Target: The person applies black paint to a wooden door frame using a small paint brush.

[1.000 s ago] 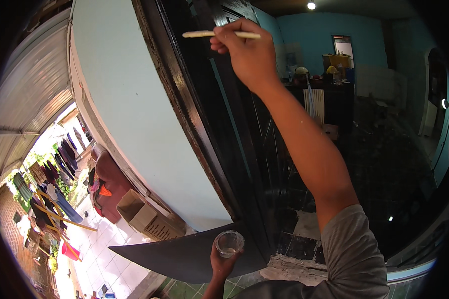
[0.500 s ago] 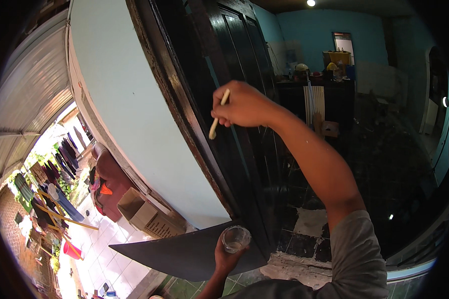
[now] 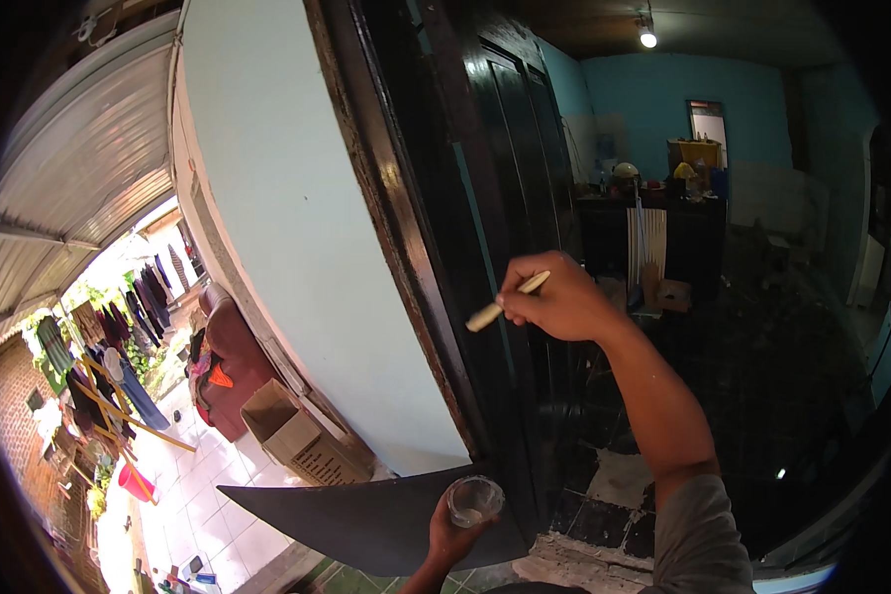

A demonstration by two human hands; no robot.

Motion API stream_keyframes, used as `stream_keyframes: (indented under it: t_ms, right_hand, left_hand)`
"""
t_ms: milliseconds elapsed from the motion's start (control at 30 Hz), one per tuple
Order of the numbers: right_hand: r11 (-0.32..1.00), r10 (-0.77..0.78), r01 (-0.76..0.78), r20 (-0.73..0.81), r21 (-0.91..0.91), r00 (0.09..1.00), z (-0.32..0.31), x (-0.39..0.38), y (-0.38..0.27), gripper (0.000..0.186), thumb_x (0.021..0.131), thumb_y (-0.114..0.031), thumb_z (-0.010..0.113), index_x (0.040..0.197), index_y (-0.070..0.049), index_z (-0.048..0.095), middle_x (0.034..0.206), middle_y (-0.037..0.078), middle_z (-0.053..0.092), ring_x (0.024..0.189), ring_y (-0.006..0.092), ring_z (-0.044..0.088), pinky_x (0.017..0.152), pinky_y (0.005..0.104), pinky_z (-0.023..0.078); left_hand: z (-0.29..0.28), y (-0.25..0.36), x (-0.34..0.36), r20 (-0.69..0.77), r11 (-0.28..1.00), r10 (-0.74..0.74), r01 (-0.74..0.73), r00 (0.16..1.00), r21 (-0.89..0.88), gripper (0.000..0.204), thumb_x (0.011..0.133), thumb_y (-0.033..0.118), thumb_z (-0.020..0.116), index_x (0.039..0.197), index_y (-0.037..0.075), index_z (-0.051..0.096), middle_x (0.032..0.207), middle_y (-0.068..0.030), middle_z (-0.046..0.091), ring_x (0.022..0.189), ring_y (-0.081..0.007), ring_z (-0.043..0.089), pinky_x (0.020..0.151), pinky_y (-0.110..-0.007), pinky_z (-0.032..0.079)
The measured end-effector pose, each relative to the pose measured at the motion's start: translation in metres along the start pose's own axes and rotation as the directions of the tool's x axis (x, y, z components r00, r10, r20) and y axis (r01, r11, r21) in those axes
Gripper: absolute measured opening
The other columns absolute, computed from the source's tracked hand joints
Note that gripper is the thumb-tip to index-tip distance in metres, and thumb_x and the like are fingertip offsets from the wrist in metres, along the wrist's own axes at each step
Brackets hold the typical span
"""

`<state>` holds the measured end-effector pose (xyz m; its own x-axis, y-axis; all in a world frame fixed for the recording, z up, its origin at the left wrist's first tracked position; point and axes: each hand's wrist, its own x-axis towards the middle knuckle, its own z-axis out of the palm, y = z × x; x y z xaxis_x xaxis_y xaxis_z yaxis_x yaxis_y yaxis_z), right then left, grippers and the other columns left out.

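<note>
My right hand [image 3: 562, 297] grips a slim pale brush [image 3: 485, 319], its tip angled down-left at the glossy dark door frame [image 3: 406, 257]; I cannot tell whether it touches. Low in the picture, my left hand [image 3: 450, 535] holds a clear cup [image 3: 473, 492], with a little in its bottom that is hard to make out. Behind my right hand stands a black panelled door [image 3: 510, 148]. A dark flat panel [image 3: 337, 510] spreads out beside and beneath the cup.
Left: pale wall [image 3: 267, 198], maroon sofa [image 3: 238, 346], cardboard box [image 3: 302, 441], hanging laundry [image 3: 148, 302], red bucket [image 3: 134, 480], white tiled floor [image 3: 198, 495]. Right: dim blue room with cluttered dark counter [image 3: 698, 228], dark broken floor tiles [image 3: 624, 525].
My right hand has come down from high on the frame to mid-height, the brush now slanting down-left. The view has also shifted slightly. My left hand still holds the cup low.
</note>
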<state>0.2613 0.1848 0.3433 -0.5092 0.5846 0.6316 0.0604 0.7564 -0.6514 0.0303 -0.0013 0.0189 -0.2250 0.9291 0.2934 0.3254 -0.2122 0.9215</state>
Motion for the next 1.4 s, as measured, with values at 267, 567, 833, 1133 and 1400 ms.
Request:
stream_keyframes:
  t_ms: [267,567,833,1133,1400]
  right_hand:
    - [0.930,-0.087,0.038,-0.120,-0.365,0.989,-0.027,0.085,-0.098,0.013,0.093,-0.009,0.070,0.085,0.002,0.069,0.073,0.009,0.070,0.064,0.0122,0.069,0.061,0.0260,0.057]
    - [0.853,-0.488,0.249,-0.535,-0.458,0.689,-0.080,0.189,-0.207,0.016,0.092,-0.014,0.073,0.104,-0.005,0.080,0.087,0.015,0.078,0.075,0.0249,0.074,0.069,0.0372,0.056]
    - [0.770,-0.559,0.233,-0.450,-0.594,0.697,-0.029,0.107,-0.119,0.018,0.095,-0.018,0.071,0.089,-0.001,0.070,0.068,0.005,0.069,0.062,0.0098,0.064,0.057,0.0287,0.047]
    - [0.856,-0.221,0.040,-0.296,-0.515,0.929,0.047,-0.032,-0.051,0.013,0.095,-0.009,0.069,0.088,0.001,0.068,0.070,0.007,0.069,0.060,0.0101,0.065,0.053,0.0277,0.045]
    - [0.871,0.253,-0.309,-0.192,-0.381,0.948,-0.005,0.065,-0.116,0.018,0.091,-0.014,0.071,0.087,0.003,0.069,0.077,0.012,0.073,0.065,0.0157,0.072,0.058,0.0263,0.059]
  left_hand:
    - [-0.004,-0.007,0.002,0.048,0.999,-0.023,0.021,0.999,0.031,0.084,0.071,0.026,0.095,0.140,0.002,0.053,0.133,-0.0138,0.065,0.126,-0.0242,0.062,0.108,-0.039,0.049]
    - [-0.012,-0.014,0.014,0.076,0.992,-0.011,0.020,0.997,-0.127,0.082,0.071,0.024,0.096,0.137,0.001,0.054,0.129,-0.0121,0.066,0.122,-0.0218,0.063,0.106,-0.037,0.050]
    - [-0.024,-0.027,0.024,0.215,0.971,0.010,0.042,0.977,-0.236,0.086,0.068,0.024,0.098,0.138,0.002,0.053,0.130,-0.0120,0.065,0.123,-0.0225,0.062,0.106,-0.037,0.051]
    - [-0.039,-0.047,0.047,0.344,0.996,0.063,-0.036,0.937,-0.084,0.091,0.067,0.028,0.098,0.141,0.001,0.053,0.134,-0.0157,0.064,0.127,-0.0258,0.061,0.108,-0.040,0.050]
    - [-0.046,-0.051,0.041,0.327,0.993,0.071,-0.036,0.942,-0.111,0.090,0.065,0.021,0.099,0.138,0.000,0.051,0.132,-0.0140,0.063,0.125,-0.0231,0.061,0.106,-0.038,0.050]
